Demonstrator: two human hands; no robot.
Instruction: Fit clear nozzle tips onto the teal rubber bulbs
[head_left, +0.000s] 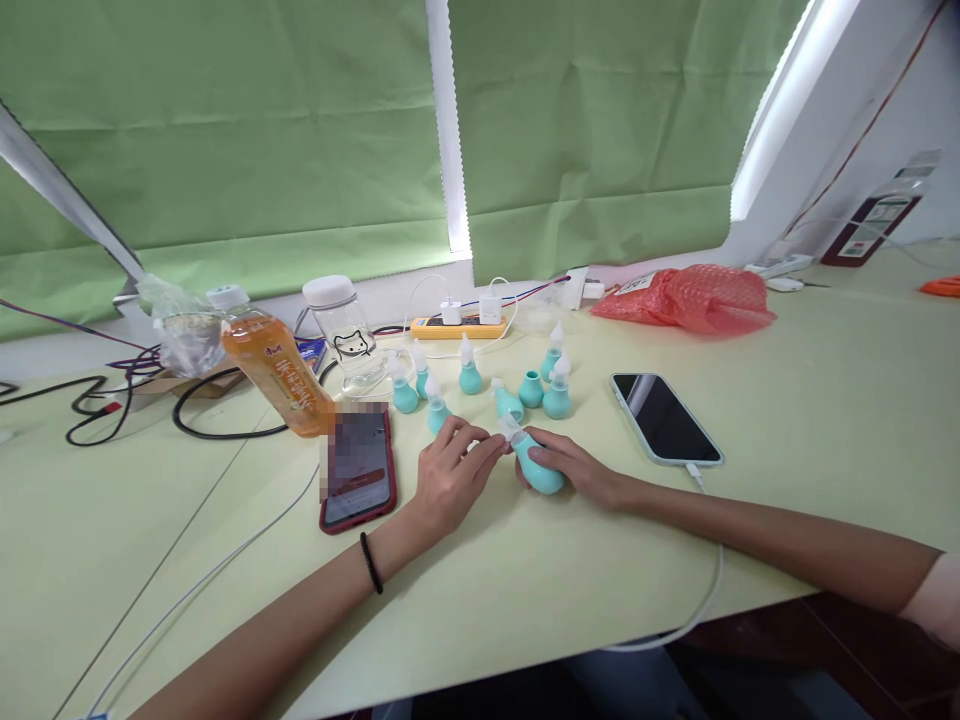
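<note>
My right hand (574, 465) is wrapped round a teal bulb (541, 472), which lies tilted with its clear tip toward the upper left. The fingertips of my left hand (452, 470) are pinched at that clear tip (511, 428). Just behind my hands stand several teal bulbs with clear tips, among them one (470, 376) upright and one (437, 414) right behind my left fingers. Another bulb (508, 402) leans over on its side. Beside it is a teal bulb (531, 389) with an open neck and no tip.
A red-cased phone (361, 470) and an orange drink bottle (277, 370) are at the left, near a clear bottle (346, 335). A yellow power strip (459, 328) lies at the back. Rightward are a charging phone (666, 418) and red bubble wrap (686, 300).
</note>
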